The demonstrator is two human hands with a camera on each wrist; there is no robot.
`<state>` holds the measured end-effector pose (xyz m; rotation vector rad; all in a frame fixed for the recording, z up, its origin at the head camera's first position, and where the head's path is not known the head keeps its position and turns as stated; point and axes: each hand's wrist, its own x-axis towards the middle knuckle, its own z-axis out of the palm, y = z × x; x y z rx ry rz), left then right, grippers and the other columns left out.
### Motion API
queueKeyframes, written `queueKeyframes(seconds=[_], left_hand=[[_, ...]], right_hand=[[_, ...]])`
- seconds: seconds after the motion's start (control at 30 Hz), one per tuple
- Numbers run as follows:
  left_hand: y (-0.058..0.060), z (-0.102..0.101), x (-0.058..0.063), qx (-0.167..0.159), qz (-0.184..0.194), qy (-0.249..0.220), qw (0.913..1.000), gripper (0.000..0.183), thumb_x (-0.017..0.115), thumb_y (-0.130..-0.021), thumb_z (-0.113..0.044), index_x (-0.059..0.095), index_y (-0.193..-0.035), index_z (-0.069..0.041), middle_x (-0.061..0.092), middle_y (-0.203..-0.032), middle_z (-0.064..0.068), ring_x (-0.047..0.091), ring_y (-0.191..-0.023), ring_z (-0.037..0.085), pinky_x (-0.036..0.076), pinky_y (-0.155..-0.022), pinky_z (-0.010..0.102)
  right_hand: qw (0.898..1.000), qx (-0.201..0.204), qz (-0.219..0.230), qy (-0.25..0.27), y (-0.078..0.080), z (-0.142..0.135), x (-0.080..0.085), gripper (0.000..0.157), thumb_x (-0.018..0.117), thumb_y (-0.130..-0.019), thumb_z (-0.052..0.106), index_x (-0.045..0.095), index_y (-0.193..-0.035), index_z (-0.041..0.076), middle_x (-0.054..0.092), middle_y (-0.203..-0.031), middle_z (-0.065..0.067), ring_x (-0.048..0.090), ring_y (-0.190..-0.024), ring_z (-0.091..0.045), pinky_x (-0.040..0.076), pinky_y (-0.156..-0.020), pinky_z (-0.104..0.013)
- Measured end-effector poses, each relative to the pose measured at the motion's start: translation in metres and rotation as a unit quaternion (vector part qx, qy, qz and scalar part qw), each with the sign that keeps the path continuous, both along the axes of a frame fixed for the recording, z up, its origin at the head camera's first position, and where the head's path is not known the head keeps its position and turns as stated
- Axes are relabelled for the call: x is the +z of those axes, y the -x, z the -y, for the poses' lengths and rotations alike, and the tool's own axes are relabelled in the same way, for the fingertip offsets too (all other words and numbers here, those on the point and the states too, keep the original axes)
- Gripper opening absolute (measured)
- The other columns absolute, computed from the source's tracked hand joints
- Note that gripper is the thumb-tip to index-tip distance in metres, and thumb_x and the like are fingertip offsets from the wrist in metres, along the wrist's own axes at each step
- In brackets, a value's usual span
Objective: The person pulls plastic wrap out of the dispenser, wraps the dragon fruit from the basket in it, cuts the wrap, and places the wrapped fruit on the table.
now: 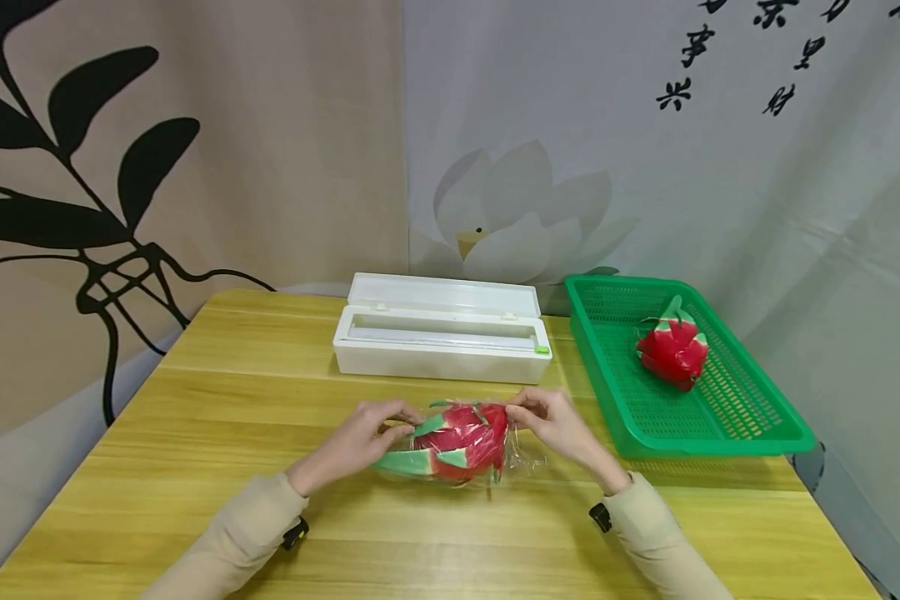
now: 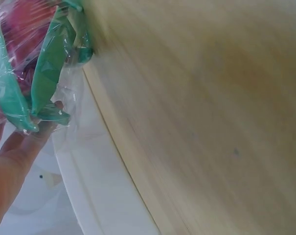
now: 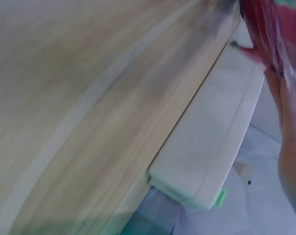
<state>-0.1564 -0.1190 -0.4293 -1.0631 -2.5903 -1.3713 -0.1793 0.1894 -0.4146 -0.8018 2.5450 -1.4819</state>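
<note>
Near: I have left hand and right hand each pinching clear film at opposite ends of the dragon fruit, which lies between them | Judgement: draw both ends snug, tuck under (mind the green tips, they could pierce it) | Right: green basket, second fruit | Far: open white box

Over the middle of the table: dragon fruit inside plastic film, left hand at its left end, right hand at its right. Film dispenser behind it, hinged lid to the rear; basket right of dispenser, second dragon fruit in it. Cloth backdrop behind table.
</note>
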Motion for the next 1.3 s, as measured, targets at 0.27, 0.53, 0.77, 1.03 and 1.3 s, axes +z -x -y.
queueKeyframes(seconds=[0.27, 0.53, 0.77, 1.03, 1.3], left_hand=[[0.001, -0.002, -0.002, -0.019, -0.074, 0.051, 0.9958, 0.018, 0.059, -0.092, -0.007, 0.067, -0.108, -0.003, 0.069, -0.114, 0.013, 0.069, -0.094, 0.020, 0.056, -0.078, 0.021], [-0.004, -0.002, 0.003, -0.037, -0.054, 0.092, 0.9936, 0.048, 0.073, -0.082, -0.029, 0.060, -0.121, -0.005, 0.062, -0.128, 0.012, 0.061, -0.117, 0.028, 0.051, -0.097, 0.040], [-0.007, 0.000, 0.002, -0.037, -0.042, 0.147, 0.9875, 0.075, 0.085, -0.066, -0.021, 0.050, -0.130, -0.009, 0.054, -0.136, 0.009, 0.055, -0.123, 0.030, 0.049, -0.099, 0.041], [0.008, 0.000, -0.004, -0.048, -0.047, 0.074, 0.9950, 0.057, 0.081, -0.071, -0.011, 0.056, -0.121, -0.005, 0.060, -0.127, 0.012, 0.060, -0.115, 0.030, 0.051, -0.097, 0.041], [0.021, 0.007, -0.009, -0.051, 0.046, 0.032, 0.9971, 0.049, 0.080, -0.074, -0.017, 0.060, -0.117, -0.003, 0.055, -0.111, 0.009, 0.063, -0.108, 0.032, 0.053, -0.093, 0.037]], right_hand=[[0.991, 0.116, 0.037, -0.062, -0.003, -0.026, -0.005, 0.043, 0.074, -0.080, 0.010, 0.054, -0.116, -0.002, 0.062, -0.121, -0.025, 0.065, -0.107, -0.036, 0.056, -0.088, -0.035], [0.993, 0.071, -0.070, -0.068, -0.003, -0.017, -0.012, 0.019, 0.073, -0.078, 0.002, 0.063, -0.094, -0.002, 0.072, -0.097, -0.021, 0.073, -0.084, -0.027, 0.058, -0.073, -0.024], [0.990, 0.043, -0.120, -0.061, -0.005, -0.013, -0.010, 0.009, 0.065, -0.078, -0.013, 0.069, -0.082, -0.007, 0.071, -0.081, -0.023, 0.071, -0.070, -0.032, 0.058, -0.058, -0.033], [0.991, -0.002, -0.122, -0.046, -0.001, -0.010, -0.011, 0.013, 0.062, -0.078, -0.015, 0.070, -0.079, -0.004, 0.072, -0.076, -0.019, 0.068, -0.062, -0.029, 0.048, -0.044, -0.020], [0.994, -0.041, -0.085, -0.051, 0.004, -0.006, -0.006, 0.009, 0.063, -0.084, -0.007, 0.071, -0.088, -0.006, 0.072, -0.081, -0.019, 0.069, -0.065, -0.018, 0.058, -0.059, -0.032]])
